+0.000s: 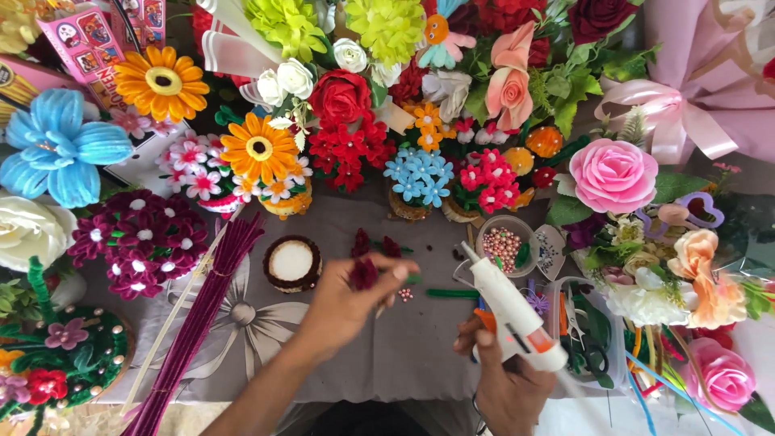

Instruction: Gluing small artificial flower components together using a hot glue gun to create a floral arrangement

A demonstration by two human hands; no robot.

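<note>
A small dark red pipe-cleaner flower (363,274) on a green stem is pinched upright above the grey cloth, while a white hot glue gun (510,307) with orange trigger tilts, nozzle aimed up-left toward it

Left hand (347,303) pinched shut, forearm outstretched — right hand (504,379) curled in grip.

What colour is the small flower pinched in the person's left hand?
Dark red flower, held in the left hand, seen in the head view.
</note>
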